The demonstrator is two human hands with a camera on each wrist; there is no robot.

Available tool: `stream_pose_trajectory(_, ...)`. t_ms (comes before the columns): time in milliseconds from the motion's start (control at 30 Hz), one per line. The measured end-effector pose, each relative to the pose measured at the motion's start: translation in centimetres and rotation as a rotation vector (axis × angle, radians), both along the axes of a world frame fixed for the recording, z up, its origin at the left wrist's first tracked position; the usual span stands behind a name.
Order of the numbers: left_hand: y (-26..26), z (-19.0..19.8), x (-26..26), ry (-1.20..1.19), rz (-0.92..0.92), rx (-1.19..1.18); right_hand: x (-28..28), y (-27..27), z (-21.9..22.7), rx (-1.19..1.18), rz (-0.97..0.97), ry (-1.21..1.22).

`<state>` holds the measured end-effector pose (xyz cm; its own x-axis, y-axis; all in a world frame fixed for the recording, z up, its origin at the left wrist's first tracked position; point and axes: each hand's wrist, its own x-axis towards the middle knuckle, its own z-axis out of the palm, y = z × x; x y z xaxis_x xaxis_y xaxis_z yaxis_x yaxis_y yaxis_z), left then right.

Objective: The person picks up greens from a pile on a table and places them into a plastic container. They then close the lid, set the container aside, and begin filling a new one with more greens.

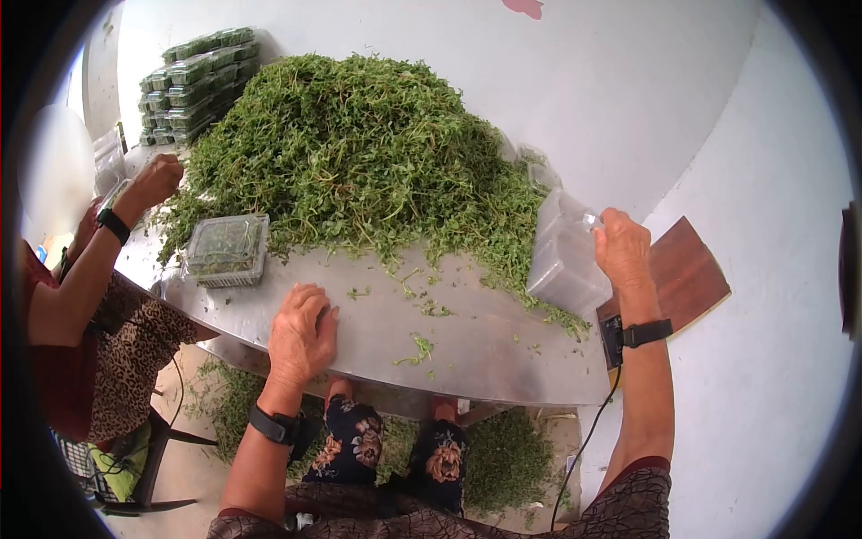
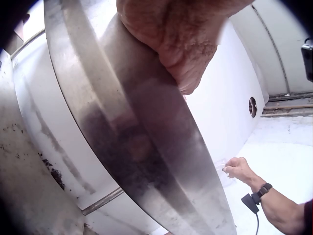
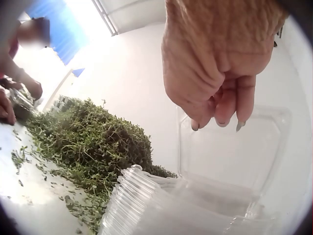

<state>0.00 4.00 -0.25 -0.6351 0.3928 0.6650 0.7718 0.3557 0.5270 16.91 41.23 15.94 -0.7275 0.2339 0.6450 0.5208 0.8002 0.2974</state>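
Note:
At the table's right side, my right hand (image 1: 622, 247) pinches the edge of a clear plastic clamshell box (image 1: 567, 265). In the right wrist view its lid (image 3: 230, 152) stands raised behind the fingertips, over a nest of ribbed clear boxes (image 3: 132, 196). My left hand (image 1: 301, 332) rests near the front edge of the metal table (image 1: 485, 346), fingers loosely bent and holding nothing. Beyond both hands rises a big heap of leafy green stems (image 1: 350, 162). A closed clamshell filled with greens (image 1: 229, 251) sits just past my left hand.
Filled boxes (image 1: 193, 85) are stacked at the back left. Another person's hand (image 1: 157, 180) works at the heap's left side. Loose sprigs (image 1: 417, 349) lie on the tabletop. A brown board (image 1: 687, 265) stands at right, with a black cable (image 1: 584, 449) hanging down.

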Motion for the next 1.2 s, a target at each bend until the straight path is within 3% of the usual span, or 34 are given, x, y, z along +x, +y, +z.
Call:
stream_pose_trajectory(167,0.0,0.1,0.1,0.003,-0.002,0.002,0.4,-0.2,0.8,-0.11,0.11,0.037)
stream_pose_trajectory(333,0.1,0.0,0.0,0.027,-0.01,0.028,1.1,-0.3,1.2,-0.362,0.167,-0.124)
stream_pose_trajectory(633,-0.2,-0.2,0.3,0.002,-0.012,0.021,1.7,0.2,0.5,-0.537,0.179,-0.227)
stream_pose_trajectory(967,0.0,-0.2,-0.1,0.007,-0.012,0.029,1.0,-0.6,0.3,-0.293,0.101,-0.358)
stream_pose_trajectory(1200,0.0,-0.3,-0.2,0.022,-0.01,0.018,1.4,-0.1,-0.1,-0.162,0.204,-0.344)
